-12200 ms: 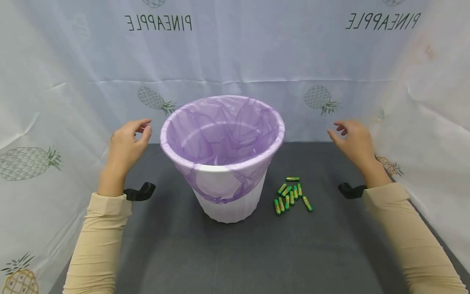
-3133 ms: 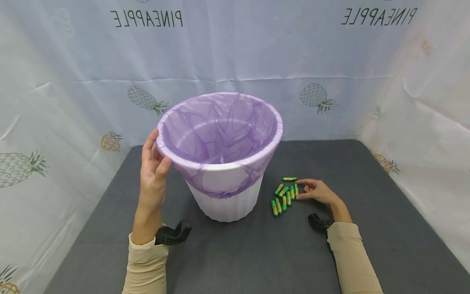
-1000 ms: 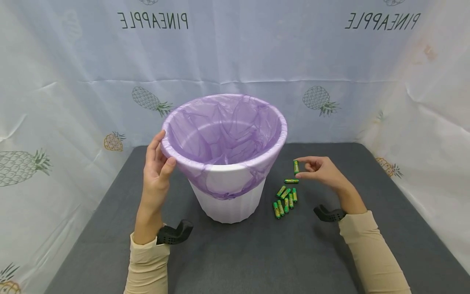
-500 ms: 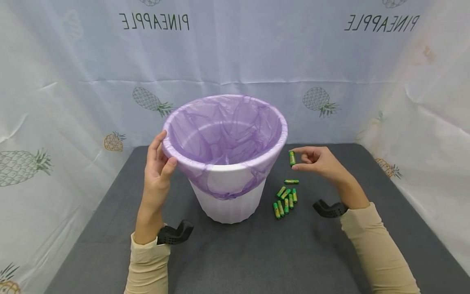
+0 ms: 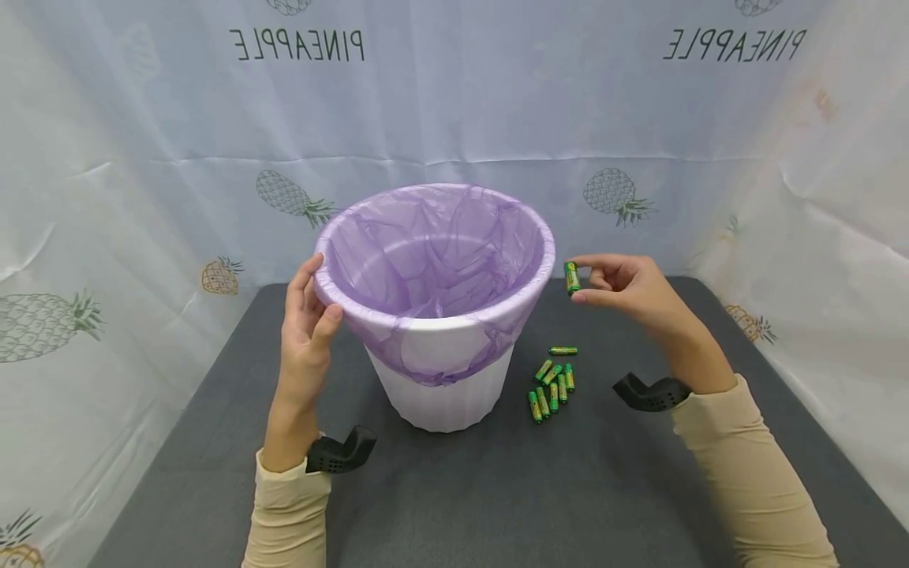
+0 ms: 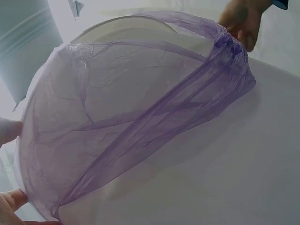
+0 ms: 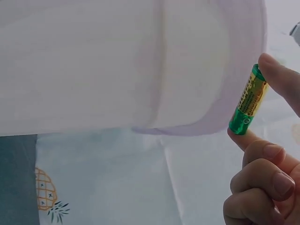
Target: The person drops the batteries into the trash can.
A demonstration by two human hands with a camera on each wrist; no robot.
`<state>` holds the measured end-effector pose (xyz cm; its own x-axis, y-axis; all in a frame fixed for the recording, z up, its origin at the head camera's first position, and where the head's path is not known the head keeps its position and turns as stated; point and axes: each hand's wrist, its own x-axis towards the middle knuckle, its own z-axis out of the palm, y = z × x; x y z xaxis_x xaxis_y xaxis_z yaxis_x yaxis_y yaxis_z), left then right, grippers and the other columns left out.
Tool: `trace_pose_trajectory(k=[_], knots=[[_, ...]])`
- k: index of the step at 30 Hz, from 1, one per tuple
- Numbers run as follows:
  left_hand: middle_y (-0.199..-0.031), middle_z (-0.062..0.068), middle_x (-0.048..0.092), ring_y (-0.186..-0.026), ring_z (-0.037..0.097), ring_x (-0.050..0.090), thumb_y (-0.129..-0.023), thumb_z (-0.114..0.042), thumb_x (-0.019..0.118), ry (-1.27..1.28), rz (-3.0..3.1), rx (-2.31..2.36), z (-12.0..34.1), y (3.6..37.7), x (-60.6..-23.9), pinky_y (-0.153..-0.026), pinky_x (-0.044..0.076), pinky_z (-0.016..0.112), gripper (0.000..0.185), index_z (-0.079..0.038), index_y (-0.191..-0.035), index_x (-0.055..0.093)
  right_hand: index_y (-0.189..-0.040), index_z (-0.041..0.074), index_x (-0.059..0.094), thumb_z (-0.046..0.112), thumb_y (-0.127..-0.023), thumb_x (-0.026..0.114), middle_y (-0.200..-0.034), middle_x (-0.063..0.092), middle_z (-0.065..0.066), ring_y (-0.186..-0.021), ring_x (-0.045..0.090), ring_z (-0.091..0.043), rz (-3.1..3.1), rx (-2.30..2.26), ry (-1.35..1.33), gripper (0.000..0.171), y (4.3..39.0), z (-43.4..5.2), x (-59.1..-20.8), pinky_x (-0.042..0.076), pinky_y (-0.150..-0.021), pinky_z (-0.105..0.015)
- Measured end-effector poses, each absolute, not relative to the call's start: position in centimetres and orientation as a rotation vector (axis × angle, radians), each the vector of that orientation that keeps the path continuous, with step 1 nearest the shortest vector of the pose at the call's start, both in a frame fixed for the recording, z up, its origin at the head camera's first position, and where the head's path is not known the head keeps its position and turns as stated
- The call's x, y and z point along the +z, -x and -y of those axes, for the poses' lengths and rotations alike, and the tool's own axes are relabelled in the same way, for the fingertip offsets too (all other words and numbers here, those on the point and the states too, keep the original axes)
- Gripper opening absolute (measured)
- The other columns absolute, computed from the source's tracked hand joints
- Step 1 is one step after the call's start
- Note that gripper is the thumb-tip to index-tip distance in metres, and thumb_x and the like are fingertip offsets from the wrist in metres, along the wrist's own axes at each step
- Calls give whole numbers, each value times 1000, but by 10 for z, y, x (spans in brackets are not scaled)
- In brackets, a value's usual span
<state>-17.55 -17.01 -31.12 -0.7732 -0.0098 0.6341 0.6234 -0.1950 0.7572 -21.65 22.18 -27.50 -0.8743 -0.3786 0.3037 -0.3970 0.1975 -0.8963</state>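
Note:
A white trash can (image 5: 436,402) with a purple bag lining it and folded over its rim stands on the dark table. My left hand (image 5: 304,339) rests on the can's left side, thumb and spread fingers against the outer edge of the rim; the left wrist view shows these fingertips at the bag-covered edge (image 6: 47,140). Between thumb and index finger my right hand (image 5: 632,285) pinches a green and gold battery (image 7: 248,101) by its two ends. It is raised, close to the right of the rim, the other fingers curled in.
Several more green batteries (image 5: 554,386) lie in a loose group right of the can's base, one of them (image 5: 563,351) lying crosswise behind the others. A pineapple-print curtain (image 5: 454,95) encloses the table (image 5: 440,505) at the back and sides.
My right hand has picked one battery out of the group and lifted it upward beside the rim. Earlier my left hand came in from the left to the can, where it stays.

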Motion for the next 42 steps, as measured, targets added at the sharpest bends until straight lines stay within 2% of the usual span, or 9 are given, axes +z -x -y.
trace_pose_trajectory(k=[7, 18, 33, 42], knots=[[-135, 6, 47, -107, 8, 53, -93, -13, 52, 706, 1649, -2011, 170, 176, -312, -96, 41, 19, 56, -13, -145, 31, -113, 17, 68, -4, -86, 65, -63, 35, 7, -56, 25, -13, 2330, 1867, -783, 34, 215, -219, -263, 23, -56, -33], [-137, 6, 47, -108, 8, 53, -93, -13, 53, 693, 1642, -2020, 169, 176, -312, -97, 41, 20, 57, -13, -146, 31, -112, 15, 69, -7, -84, 66, -62, 37, 7, -55, 25, -13, 2270, 1845, -828, 36, 216, -216, -248, 20, -52, -32], [-134, 5, 48, -107, 8, 53, -93, -12, 53, 664, 1654, -2031, 168, 174, -311, -96, 41, 20, 56, -14, -144, 32, -112, 16, 69, -1, -84, 69, -62, 42, 9, -55, 33, -9, 2281, 1793, -822, 33, 218, -194, -237, 26, -54, -30], [-134, 6, 48, -108, 9, 53, -93, -8, 48, 703, 1650, -2024, 170, 174, -311, -98, 40, 20, 51, -13, -143, 34, -108, 21, 70, -1, -83, 70, -62, 45, 11, -55, 36, -6, 2269, 1831, -804, 34, 223, -186, -240, 27, -54, -27]])
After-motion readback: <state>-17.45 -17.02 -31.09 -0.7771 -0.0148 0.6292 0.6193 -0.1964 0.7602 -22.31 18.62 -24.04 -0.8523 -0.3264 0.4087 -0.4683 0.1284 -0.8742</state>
